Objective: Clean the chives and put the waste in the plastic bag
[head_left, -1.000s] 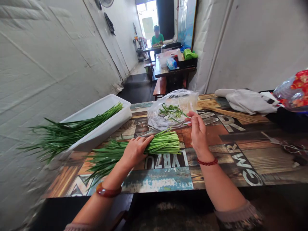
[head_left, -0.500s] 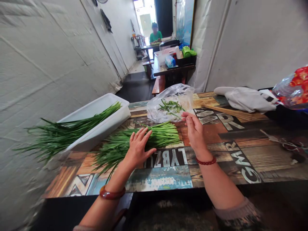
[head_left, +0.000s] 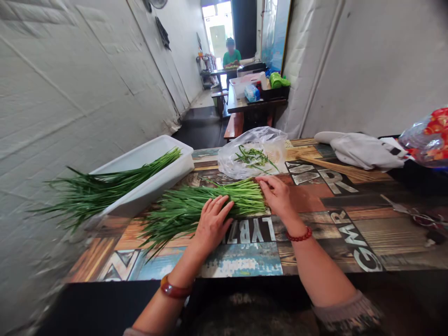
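A loose bunch of garlic chives (head_left: 196, 203) lies across the patterned table, pale stem ends to the right and green leaves to the left. My left hand (head_left: 214, 219) rests on its near side, fingers stretched over the leaves. At the stem ends is my right hand (head_left: 276, 193), its thumb and forefinger slightly apart and nothing visible between them. Just beyond the bunch, a clear plastic bag (head_left: 229, 161) holds green and pale chive scraps (head_left: 254, 157). More chives (head_left: 140, 179) lie in a white plastic tub (head_left: 140, 198) at the left, leaves hanging over its end.
Wooden skewers (head_left: 336, 168) and a whitish cloth (head_left: 364, 148) lie at the table's right side. Scissors (head_left: 416, 214) sit at the right. A red-patterned plastic package (head_left: 429, 140) is at the far right edge. Farther back, a person in green (head_left: 231, 57) sits at another table.
My right hand has come from near the bag down to the stem ends, and the thin strand it pinched is no longer in its fingers. My left hand still lies on the chives.
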### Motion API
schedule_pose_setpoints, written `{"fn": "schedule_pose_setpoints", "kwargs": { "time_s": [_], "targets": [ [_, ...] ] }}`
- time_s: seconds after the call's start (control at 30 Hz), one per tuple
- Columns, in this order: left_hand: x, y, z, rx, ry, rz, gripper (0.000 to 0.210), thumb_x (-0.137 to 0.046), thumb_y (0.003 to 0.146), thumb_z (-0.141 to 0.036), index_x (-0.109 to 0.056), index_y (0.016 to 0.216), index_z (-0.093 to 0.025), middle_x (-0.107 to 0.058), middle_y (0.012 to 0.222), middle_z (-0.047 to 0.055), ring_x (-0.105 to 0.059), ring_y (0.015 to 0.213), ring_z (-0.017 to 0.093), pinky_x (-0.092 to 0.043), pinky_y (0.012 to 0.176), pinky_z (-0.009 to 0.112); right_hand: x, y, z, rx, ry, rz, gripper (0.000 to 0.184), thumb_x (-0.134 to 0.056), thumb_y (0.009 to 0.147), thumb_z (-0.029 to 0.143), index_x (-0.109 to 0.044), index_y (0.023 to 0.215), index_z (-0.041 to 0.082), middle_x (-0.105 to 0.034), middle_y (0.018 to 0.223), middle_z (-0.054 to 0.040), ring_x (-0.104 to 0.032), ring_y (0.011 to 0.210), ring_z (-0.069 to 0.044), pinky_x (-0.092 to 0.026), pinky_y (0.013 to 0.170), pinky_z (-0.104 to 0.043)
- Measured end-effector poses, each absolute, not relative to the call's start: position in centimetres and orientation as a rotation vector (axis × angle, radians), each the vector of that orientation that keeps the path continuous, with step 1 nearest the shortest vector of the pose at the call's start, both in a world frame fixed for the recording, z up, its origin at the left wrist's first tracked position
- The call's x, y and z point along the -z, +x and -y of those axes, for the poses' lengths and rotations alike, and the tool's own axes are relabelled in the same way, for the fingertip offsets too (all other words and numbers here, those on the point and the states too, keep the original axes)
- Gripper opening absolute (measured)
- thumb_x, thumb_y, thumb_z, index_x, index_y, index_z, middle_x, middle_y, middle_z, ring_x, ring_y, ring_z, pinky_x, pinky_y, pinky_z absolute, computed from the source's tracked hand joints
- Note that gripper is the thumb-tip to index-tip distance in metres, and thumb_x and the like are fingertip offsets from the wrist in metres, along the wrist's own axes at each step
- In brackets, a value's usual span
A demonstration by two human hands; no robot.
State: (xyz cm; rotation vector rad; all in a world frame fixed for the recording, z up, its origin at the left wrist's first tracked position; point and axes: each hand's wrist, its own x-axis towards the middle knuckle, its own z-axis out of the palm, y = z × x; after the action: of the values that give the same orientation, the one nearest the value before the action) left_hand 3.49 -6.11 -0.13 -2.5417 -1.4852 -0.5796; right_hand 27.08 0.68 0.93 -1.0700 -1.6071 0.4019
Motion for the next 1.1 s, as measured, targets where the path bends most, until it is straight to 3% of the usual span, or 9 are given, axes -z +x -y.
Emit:
{"fn": "schedule_pose_setpoints", "kwargs": {
  "time_s": [0.27,0.43,0.57,0.73,0.93,1.1],
  "targets": [
    [-0.8,3.1,5.8,0.643,-2.565,1.501,0.036,-0.06,0.087,-0.02,-0.062,0.122,-0.024,-0.06,0.133,0.009,-0.052,0.126,0.026,-0.033,0.112,0.054,-0.5,27.9,-0.9,-0.477,-1.064,1.848,0.02,-0.057,0.09,0.033,-0.073,0.083,0.023,-0.072,0.086,-0.0048,-0.065,0.083,-0.019,-0.05,0.076,-0.033],
    [-2.3,3.8,3.8,1.152,-2.556,1.574,0.024,-0.056,0.09,-0.026,-0.065,0.112,-0.021,-0.068,0.114,0.009,-0.062,0.108,0.021,-0.049,0.098,0.042,-0.9,28.6,-0.7,-0.399,-1.073,2.006,0.013,-0.064,0.086,0.033,-0.072,0.082,0.024,-0.071,0.084,-0.0029,-0.063,0.081,-0.019,-0.047,0.076,-0.033],
    [-3.5,4.9,1.8,1.457,-2.494,1.622,0.021,-0.055,0.091,-0.026,-0.067,0.107,-0.02,-0.071,0.106,0.008,-0.064,0.103,0.019,-0.051,0.095,0.038,-1.1,28.5,-0.6,-0.327,-1.093,2.059,0.013,-0.065,0.087,0.032,-0.071,0.079,0.024,-0.07,0.083,-0.003,-0.062,0.08,-0.018,-0.045,0.076,-0.032],
    [-4.4,6.7,-0.3,1.574,-2.55,1.61,0.019,-0.052,0.092,-0.024,-0.07,0.098,-0.018,-0.071,0.1,0.007,-0.065,0.098,0.018,-0.051,0.092,0.036,-0.9,27.5,-0.8,-0.362,-1.118,1.835,0.021,-0.055,0.092,0.033,-0.067,0.078,0.022,-0.069,0.08,-0.0035,-0.062,0.077,-0.018,-0.046,0.072,-0.031],
    [-3.5,6.8,-0.4,1.437,-2.708,1.439,0.023,-0.051,0.094,-0.026,-0.068,0.108,-0.019,-0.07,0.11,0.009,-0.061,0.107,0.02,-0.048,0.096,0.039,-1.4,26.5,-0.2,-0.581,-1.081,1.644,0.019,-0.057,0.09,0.035,-0.068,0.083,0.022,-0.072,0.077,-0.0018,-0.066,0.072,-0.017,-0.051,0.071,-0.03],
    [-3.2,6.2,0.4,1.104,-2.788,1.359,0.023,-0.051,0.095,-0.028,-0.067,0.11,-0.023,-0.069,0.117,0.006,-0.052,0.123,0.024,-0.031,0.111,0.051,-1.5,26.5,0.4,-0.843,-1.007,1.491,0.017,-0.063,0.087,0.037,-0.071,0.09,0.023,-0.074,0.084,-0.0018,-0.07,0.072,-0.017,-0.056,0.067,-0.029]
  ]
}}
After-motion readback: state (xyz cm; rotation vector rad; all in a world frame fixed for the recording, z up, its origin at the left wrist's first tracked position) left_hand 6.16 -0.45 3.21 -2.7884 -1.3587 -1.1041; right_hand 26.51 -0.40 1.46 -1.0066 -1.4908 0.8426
